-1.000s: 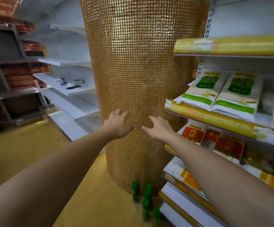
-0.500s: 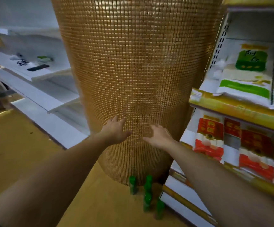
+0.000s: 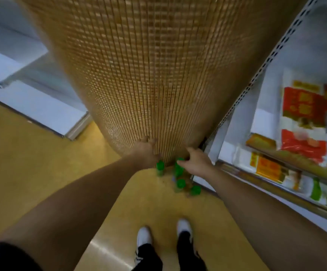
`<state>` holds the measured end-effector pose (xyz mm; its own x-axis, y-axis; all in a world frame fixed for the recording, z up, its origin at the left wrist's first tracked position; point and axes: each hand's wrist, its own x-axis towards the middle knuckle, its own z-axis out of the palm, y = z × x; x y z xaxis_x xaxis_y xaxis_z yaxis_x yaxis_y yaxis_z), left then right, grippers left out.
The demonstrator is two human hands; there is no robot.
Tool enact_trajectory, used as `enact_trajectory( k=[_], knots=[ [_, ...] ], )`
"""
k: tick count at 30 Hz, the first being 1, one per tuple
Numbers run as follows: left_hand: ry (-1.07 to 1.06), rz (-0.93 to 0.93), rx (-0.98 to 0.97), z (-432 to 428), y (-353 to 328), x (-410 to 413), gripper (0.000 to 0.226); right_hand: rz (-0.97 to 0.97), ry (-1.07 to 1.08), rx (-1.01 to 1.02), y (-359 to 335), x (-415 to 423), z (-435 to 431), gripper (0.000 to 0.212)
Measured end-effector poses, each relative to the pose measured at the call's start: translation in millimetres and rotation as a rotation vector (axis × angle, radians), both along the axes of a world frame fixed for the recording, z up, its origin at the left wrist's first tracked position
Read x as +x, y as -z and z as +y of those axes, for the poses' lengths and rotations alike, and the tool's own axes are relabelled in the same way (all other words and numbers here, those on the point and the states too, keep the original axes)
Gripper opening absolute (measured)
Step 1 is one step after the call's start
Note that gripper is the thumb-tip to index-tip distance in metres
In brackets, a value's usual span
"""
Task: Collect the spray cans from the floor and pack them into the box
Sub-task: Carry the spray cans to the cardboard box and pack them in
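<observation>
2 white shoes (image 3: 144,234) on yellow floor (image 3: 41,163). Ahead, 4 green-capped spray cans (image 3: 180,183) stood on the floor at the foot of the gold mosaic pillar (image 3: 149,75). Left hand (image 3: 146,153) and right hand (image 3: 197,162) hung just over them, each grip apart, holding nothing. Red-and-white packets (image 3: 303,106) on the right shelf (image 3: 235,133): writing too blurred to read.

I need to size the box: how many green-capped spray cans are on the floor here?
4 spray cans: one just below the left hand, one at the right hand, two nearer the feet, beside the shelf. Blur and hands may hide others.
</observation>
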<state>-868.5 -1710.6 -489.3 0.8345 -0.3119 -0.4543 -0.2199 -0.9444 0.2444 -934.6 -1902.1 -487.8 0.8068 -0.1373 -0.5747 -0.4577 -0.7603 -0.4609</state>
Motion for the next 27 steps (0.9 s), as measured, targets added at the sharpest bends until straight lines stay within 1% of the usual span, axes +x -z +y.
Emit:
enact_trajectory(
  k=[3, 4, 7, 8, 10, 12, 14, 16, 17, 20, 22, 23, 25, 27],
  knots=[
    [-0.002, 0.09, -0.014, -5, 55, 3, 0.075, 0.112, -0.007, -0.021, 57, -3, -11, 0.065],
    [-0.022, 0.108, -0.029, -7, 76, 5, 0.074, 0.14, -0.007, -0.018, 77, -4, -17, 0.063],
    [-0.115, 0.162, -0.08, -18, 149, 5, 0.07, 0.177, 0.026, -0.042, 146, -6, -38, 0.076],
    [-0.154, 0.198, -0.098, -24, 175, 2, 0.069, 0.188, 0.054, -0.055, 169, -9, -45, 0.076],
    [-0.248, 0.278, -0.117, -34, 228, -7, 0.071, 0.213, 0.101, -0.058, 215, -14, -59, 0.069],
    [-0.32, 0.345, -0.135, -46, 279, -19, 0.073, 0.241, 0.124, -0.077, 257, -19, -73, 0.068],
    [-0.358, 0.396, -0.156, -56, 329, -33, 0.074, 0.238, 0.119, -0.11, 301, -26, -86, 0.066],
    [-0.362, 0.417, -0.167, -61, 373, -46, 0.078, 0.206, 0.147, -0.097, 344, -36, -96, 0.063],
    [-0.359, 0.416, -0.17, -63, 393, -51, 0.08, 0.2, 0.18, -0.084, 364, -42, -101, 0.067],
    [-0.356, 0.403, -0.18, -70, 442, -59, 0.089, 0.227, 0.297, -0.117, 417, -58, -112, 0.093],
    [-0.361, 0.385, -0.217, -79, 471, -61, 0.095, 0.256, 0.372, -0.128, 452, -71, -121, 0.104],
    [-0.365, 0.372, -0.24, -85, 489, -60, 0.097, 0.277, 0.396, -0.129, 473, -76, -126, 0.106],
    [-0.368, 0.35, -0.29, -93, 509, -61, 0.103, 0.303, 0.462, -0.113, 495, -84, -130, 0.103],
    [-0.363, 0.326, -0.34, -103, 536, -60, 0.106, 0.272, 0.522, -0.093, 525, -90, -134, 0.098]
  ],
)
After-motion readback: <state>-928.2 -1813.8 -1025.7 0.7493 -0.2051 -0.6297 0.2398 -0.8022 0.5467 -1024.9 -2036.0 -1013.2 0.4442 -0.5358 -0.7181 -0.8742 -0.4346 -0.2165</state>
